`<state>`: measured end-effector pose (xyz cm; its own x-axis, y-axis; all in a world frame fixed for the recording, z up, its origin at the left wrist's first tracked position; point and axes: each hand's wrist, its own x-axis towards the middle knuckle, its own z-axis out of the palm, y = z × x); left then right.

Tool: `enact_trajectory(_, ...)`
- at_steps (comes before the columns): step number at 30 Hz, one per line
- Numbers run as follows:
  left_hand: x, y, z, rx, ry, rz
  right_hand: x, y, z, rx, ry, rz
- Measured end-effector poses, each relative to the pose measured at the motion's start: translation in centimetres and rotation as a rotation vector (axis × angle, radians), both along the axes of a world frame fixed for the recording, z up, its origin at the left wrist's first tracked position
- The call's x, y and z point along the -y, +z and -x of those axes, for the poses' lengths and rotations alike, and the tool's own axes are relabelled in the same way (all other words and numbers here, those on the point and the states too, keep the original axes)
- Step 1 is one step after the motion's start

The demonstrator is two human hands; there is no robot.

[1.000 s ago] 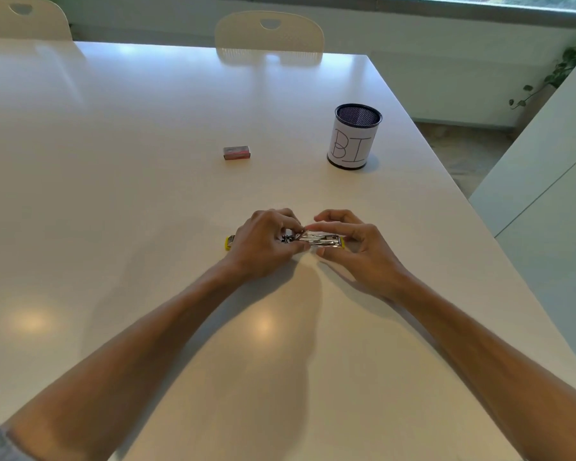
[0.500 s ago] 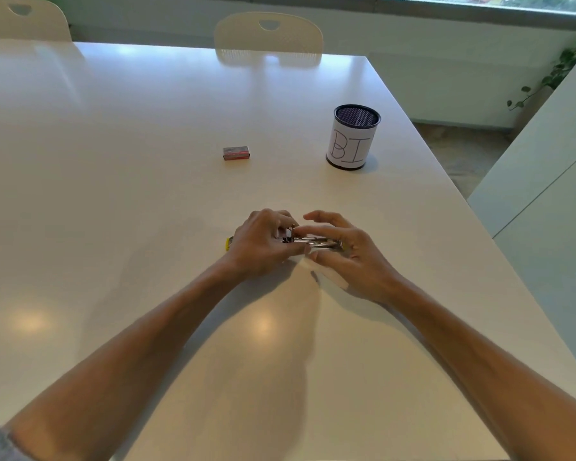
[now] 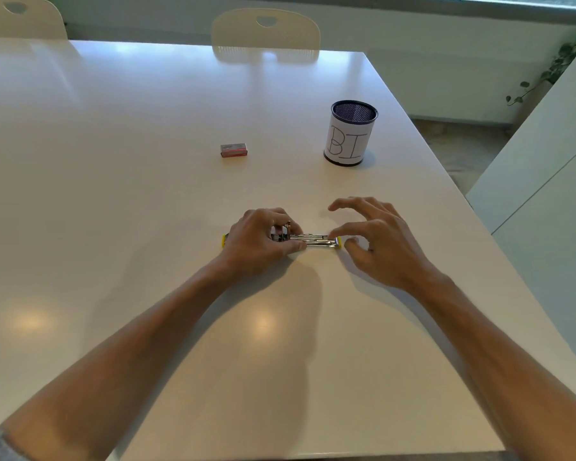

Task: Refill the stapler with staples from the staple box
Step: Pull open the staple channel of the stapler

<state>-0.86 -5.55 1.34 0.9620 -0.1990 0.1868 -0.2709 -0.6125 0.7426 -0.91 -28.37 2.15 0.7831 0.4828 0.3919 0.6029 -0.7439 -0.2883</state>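
Note:
A small yellow stapler (image 3: 316, 241) lies opened flat on the white table (image 3: 147, 194), its metal staple channel showing between my hands. My left hand (image 3: 258, 242) is closed over the stapler's left half, with a yellow end poking out at the left. My right hand (image 3: 376, 241) hovers at the stapler's right end, fingers spread, index fingertip touching the metal tip. The small red staple box (image 3: 233, 150) lies closed farther back on the table, well apart from both hands.
A mesh pen cup (image 3: 351, 133) with a white label stands at the back right. Two pale chairs (image 3: 265, 28) are at the far edge. The table's right edge runs close to my right arm, with a white cabinet (image 3: 546, 181) beyond.
My right hand has opened and drawn back to the right, off the metal channel, which is now more exposed. My left hand has kept its hold.

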Motion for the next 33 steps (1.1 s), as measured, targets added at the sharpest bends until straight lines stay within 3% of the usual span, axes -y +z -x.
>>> enact_trajectory(11,0.0,0.2,0.3,0.040,-0.017,0.018,-1.5,-0.6,0.2,-0.101,0.086,-0.019)
enact_trajectory(18,-0.3,-0.4,0.1,0.087,-0.027,0.014,-2.0,-0.1,-0.6,-0.151,0.091,-0.140)
enact_trajectory(33,-0.9,-0.1,0.1,0.094,-0.127,0.041,-2.1,1.8,-3.2,-0.412,0.300,0.086)
